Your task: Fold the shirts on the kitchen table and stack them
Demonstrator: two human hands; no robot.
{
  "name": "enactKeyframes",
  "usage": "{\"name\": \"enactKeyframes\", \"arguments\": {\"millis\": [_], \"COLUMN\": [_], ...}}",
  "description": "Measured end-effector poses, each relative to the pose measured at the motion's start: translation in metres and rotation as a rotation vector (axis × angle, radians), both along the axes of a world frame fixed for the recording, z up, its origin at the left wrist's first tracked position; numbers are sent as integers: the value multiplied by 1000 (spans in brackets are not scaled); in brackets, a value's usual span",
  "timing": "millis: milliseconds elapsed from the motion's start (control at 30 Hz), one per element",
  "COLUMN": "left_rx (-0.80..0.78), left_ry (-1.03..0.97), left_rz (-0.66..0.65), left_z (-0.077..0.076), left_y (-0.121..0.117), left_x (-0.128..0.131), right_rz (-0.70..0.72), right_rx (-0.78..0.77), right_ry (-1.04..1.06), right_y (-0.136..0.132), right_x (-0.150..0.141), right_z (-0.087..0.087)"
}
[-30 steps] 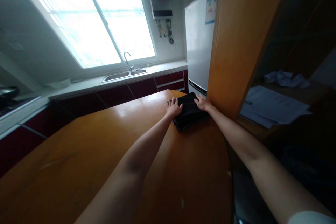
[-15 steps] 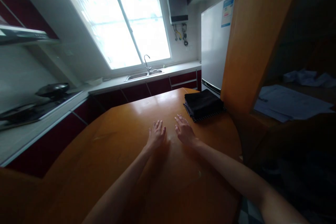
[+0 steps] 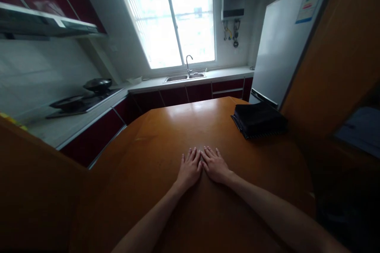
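Note:
Both of my hands lie palm down on an orange-brown wooden table [image 3: 166, 138]. My left hand [image 3: 190, 168] rests flat with its fingers stretched out and a little apart. Beside it, my right hand [image 3: 215, 165] lies the same way, its fingers pointing forward and left. The two hands meet or nearly meet at the fingers, and neither holds anything. Beyond my right hand, near the table's far right edge, sits a folded stack of black cloth [image 3: 258, 118] with a toothed-looking lower edge.
A white refrigerator [image 3: 282, 43] stands behind the cloth. Along the back wall runs a counter with a sink [image 3: 178, 78] and tap under a bright window. Pans [image 3: 97, 85] sit on the stove at the left, below a range hood [image 3: 44, 21].
My hands have come down and together, from slightly apart to side by side on the table. The view has turned left, so the room appears shifted right. The black cloth stays on the table.

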State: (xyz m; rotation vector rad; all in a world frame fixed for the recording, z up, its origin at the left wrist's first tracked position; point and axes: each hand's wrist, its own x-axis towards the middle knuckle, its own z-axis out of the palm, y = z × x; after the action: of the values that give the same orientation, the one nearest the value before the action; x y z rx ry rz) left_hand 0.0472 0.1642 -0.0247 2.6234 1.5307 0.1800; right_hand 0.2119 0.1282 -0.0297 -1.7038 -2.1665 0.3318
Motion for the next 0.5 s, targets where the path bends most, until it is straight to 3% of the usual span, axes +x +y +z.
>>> {"name": "enactKeyframes", "arguments": {"millis": [500], "left_rx": [-13], "left_ry": [-52], "left_rz": [-38], "left_z": [1], "left_y": [-3], "left_x": [1], "right_rz": [17], "right_rx": [24], "right_ry": [-9], "right_y": [4], "right_x": [11], "right_z": [-1]}}
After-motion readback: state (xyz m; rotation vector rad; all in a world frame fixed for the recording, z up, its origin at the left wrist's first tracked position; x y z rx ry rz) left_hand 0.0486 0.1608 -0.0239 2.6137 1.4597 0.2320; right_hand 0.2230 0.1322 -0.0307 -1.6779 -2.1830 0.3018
